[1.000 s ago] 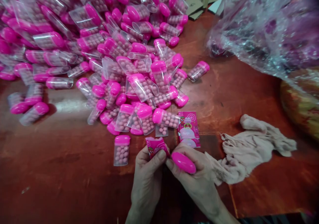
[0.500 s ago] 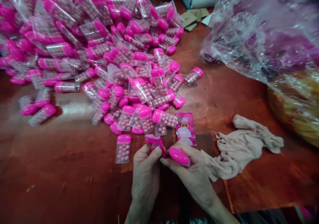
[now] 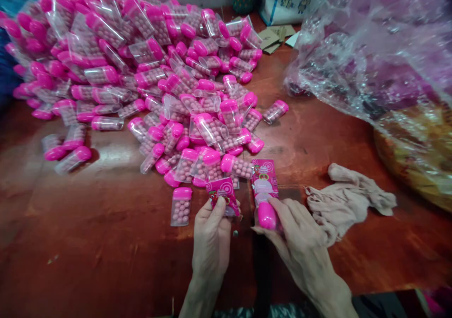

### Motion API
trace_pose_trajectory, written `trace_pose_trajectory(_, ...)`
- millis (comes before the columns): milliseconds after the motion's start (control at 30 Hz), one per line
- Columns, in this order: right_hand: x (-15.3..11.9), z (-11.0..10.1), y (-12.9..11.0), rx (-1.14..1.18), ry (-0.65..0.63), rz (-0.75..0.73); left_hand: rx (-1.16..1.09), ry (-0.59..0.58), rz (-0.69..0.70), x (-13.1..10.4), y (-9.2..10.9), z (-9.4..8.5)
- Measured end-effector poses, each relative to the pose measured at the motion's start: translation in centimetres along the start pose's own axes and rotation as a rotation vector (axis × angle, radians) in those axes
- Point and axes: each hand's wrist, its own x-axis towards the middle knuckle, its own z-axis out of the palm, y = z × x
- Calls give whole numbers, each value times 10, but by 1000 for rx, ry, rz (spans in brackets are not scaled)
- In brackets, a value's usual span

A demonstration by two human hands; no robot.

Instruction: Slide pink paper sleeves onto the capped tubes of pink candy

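In the head view, the person's left hand (image 3: 212,238) pinches a small, shiny pink wrapper with printed pictures (image 3: 223,188), thumb on top. The right hand (image 3: 300,233) is curled around a see-through container with a bright pink, rounded cap (image 3: 267,216). Fingers hide most of this container, so what is in it cannot be told. It is just in front of a flat, pink printed wrapper (image 3: 263,174) lying on the reddish-brown table (image 3: 106,252).

Near the left hand lies a flat, clear plastic container with a pink cap (image 3: 181,207), and round, pale pink balls sit inside it. Behind it is a big, messy heap of clear, pink-capped containers (image 3: 212,127). Many hold the same little balls. A crumpled, beige cloth (image 3: 353,191) lies beyond the right hand. Farther back, a big, crinkly, see-through plastic bag (image 3: 339,63) shows pink and purple.
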Motion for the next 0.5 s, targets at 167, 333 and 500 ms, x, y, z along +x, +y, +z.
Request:
trace_pose_trajectory(167,-11,-5,-3,-82,26,22,-19,-20,1,-2,-1,-3)
trace_pose_trajectory(333,-14,-14,-35,163,290,6,45,-91,23,-10,2,-2)
trace_pose_trajectory(500,-3,-6,-55,395,297,125,83,-212,1,-27,0,0)
